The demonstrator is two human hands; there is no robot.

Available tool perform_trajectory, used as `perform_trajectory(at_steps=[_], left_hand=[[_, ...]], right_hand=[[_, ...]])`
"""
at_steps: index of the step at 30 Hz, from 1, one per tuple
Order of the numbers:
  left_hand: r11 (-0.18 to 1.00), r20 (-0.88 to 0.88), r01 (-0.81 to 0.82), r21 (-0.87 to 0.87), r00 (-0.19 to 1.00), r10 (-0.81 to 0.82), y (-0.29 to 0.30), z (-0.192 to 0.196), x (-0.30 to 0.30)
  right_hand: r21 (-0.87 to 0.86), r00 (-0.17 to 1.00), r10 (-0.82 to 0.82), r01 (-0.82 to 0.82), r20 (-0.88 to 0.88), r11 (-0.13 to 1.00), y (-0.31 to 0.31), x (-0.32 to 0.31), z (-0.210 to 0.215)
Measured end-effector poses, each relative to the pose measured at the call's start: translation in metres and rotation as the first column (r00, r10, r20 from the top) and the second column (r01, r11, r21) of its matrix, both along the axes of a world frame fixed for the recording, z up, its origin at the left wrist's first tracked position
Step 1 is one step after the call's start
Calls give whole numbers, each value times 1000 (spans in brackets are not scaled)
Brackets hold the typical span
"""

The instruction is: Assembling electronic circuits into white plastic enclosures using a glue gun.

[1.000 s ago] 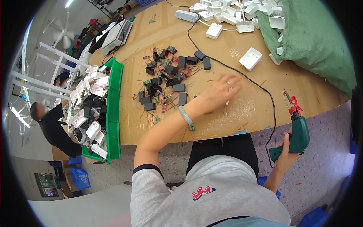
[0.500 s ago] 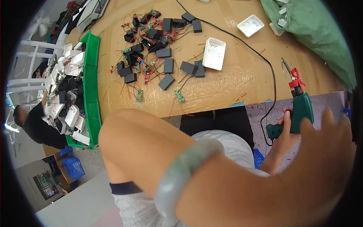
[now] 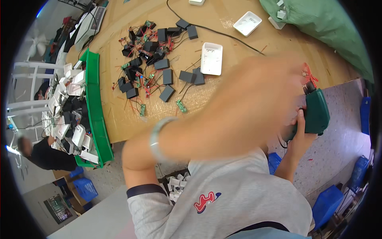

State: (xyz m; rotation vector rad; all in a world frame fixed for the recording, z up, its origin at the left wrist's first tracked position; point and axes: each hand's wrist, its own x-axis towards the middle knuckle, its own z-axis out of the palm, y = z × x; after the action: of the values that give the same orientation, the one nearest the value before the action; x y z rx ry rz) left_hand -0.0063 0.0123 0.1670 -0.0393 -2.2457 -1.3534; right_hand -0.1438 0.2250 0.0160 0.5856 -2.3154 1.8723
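Green gun (image 3: pixel 318 113) stays in the right hand (image 3: pixel 301 137) while the blurred left hand (image 3: pixel 277 84), grip undeterminable, has swung inward, hiding the tip, so contact is unverifiable.

Wears a pale heather-grey shirt (image 3: pixel 254 191), short-sleeved, soft and lightly creased. Finishes at the left sleeve in a dark navy cuff (image 3: pixel 146 189). Bears across the front a small emblem (image 3: pixel 205 202), red and curling, edged in white, touched with blue. Shows lower down a curved navy band (image 3: pixel 271 224) against light blue cloth (image 3: pixel 274 233), possibly a second garment, too cut off to tell. Wears a smooth, rounded, pale grey-green bangle (image 3: pixel 154 139) round the left wrist. Ungloved at left hand (image 3: pixel 274 89) and right hand (image 3: pixel 300 137).
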Motion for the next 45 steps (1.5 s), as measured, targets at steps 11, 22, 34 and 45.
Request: perform_trajectory(at_steps=[11, 22, 34, 45], left_hand=[[542, 231, -450, -710, 579, 782, -57, -165, -12], [841, 95, -206, -500, 953, 289, -67, -143, 28], [-147, 193, -935, -323, -217, 957, -103, -162, 238], [25, -270, -717, -696, 295, 917, -211, -154, 292]], right_hand=[[-200, 959, 104, -52, 263, 978, -13, 5, 16], [-169, 958, 135, -94, 252, 981, -21, 11, 15], [-157, 948, 175, -137, 267, 978, -29, 12, 13], [-121, 937, 244, -220, 249, 968, -33, 29, 26]])
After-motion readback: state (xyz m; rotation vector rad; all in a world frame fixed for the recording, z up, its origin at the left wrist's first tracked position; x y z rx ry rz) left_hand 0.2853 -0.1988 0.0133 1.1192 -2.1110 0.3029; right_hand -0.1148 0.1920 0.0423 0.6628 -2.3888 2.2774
